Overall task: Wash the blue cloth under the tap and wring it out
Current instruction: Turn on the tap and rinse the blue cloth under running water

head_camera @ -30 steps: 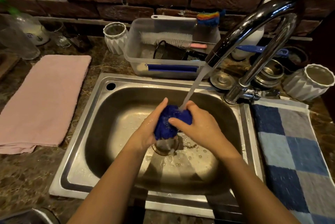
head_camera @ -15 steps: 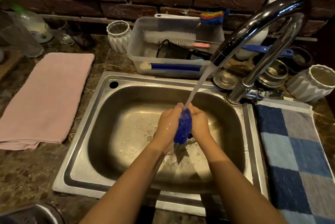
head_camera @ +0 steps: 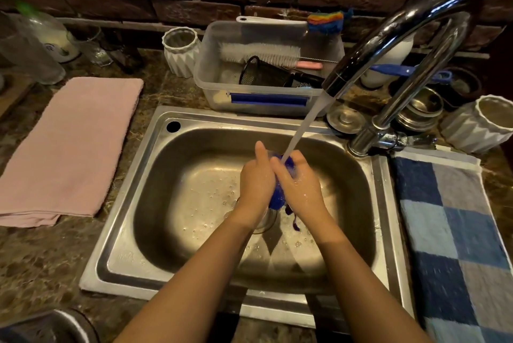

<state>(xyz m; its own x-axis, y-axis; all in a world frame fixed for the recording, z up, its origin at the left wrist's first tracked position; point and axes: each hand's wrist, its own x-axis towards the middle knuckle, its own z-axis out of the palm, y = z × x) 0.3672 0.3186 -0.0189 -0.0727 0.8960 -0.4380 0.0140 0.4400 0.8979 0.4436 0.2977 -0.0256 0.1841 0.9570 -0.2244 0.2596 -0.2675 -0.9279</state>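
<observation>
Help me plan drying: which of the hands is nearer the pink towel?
Left. The left hand is on the side of the blue cloth facing the pink towel; the right hand is on the far side.

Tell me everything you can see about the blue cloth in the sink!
The blue cloth is deep blue, soaked and bunched into a narrow upright wad, most of it hidden. The left hand and right hand press it between their palms above the drain of the steel sink. The water stream from the tap lands on its top end, which peeks out by the fingers. A thin dark-blue scrap dangles below the hands.
</observation>
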